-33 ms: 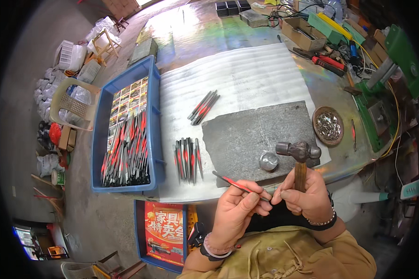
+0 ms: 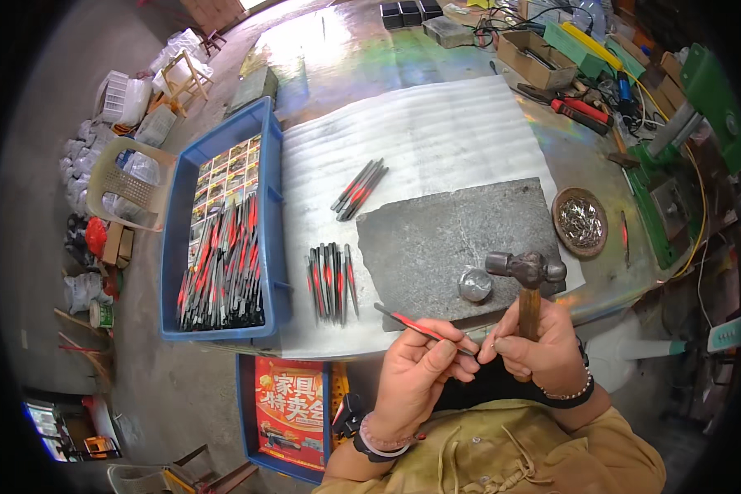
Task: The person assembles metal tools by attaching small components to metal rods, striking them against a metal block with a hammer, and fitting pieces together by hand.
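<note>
My left hand (image 2: 424,366) pinches a slim black-and-red pointed tool (image 2: 412,323), its dark tip angled up to the left. My right hand (image 2: 543,350) has a ball-peen hammer (image 2: 529,309) in its grip, the wooden handle upright and the head above the fingers. The right thumb and fingertip come together by the lower end of the slim tool; whether a small part sits between them I cannot make out. Just beyond the hands, a round metal block (image 2: 474,285) rests on a grey stone slab (image 2: 436,230). A row of similar slim tools (image 2: 329,284) lies left of the slab.
More slim tools (image 2: 359,191) lie on the white foam sheet (image 2: 445,123). At left stands a blue crate (image 2: 281,214) full of them. A round bowl (image 2: 589,253) of small metal pieces sits right of the slab. Pliers (image 2: 580,114), boxes and a green press (image 2: 675,140) stand far right.
</note>
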The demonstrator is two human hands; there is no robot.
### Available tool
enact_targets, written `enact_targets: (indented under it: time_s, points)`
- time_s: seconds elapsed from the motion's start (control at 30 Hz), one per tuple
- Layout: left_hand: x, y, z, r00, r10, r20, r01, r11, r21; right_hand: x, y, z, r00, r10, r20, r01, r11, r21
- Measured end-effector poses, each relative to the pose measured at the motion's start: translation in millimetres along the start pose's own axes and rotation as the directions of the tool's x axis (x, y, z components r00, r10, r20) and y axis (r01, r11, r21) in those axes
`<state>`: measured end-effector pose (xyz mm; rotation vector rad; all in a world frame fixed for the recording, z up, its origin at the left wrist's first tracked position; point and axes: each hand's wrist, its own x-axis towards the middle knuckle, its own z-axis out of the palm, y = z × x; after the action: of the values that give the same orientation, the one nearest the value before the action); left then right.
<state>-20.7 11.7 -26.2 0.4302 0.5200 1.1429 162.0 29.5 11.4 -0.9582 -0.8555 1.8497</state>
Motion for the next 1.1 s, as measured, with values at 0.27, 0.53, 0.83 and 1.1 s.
enact_targets:
  time_s: [0.27,0.53,0.83,1.1]
  points:
    - [-5.1,-3.2,-7.6,0.998,-0.004,-0.069,-0.009,0.982,-0.188,6.1,10.8,17.6,0.996,-0.059,0.065,0.065,0.993,-0.097]
    - [-2.7,-5.0,-2.9,0.992,-0.084,-0.095,0.057,0.964,-0.258,7.0,12.6,22.4,0.977,-0.197,0.084,0.206,0.969,-0.133]
    - [-1.0,-9.1,0.4,0.993,-0.064,-0.1,0.037,0.966,-0.256,4.3,6.7,21.8,0.992,-0.108,0.066,0.116,0.984,-0.136]
    - [-0.1,-11.9,3.7,0.989,-0.058,-0.136,0.023,0.969,-0.247,5.3,25.2,17.7,0.952,-0.305,-0.018,0.267,0.859,-0.437]
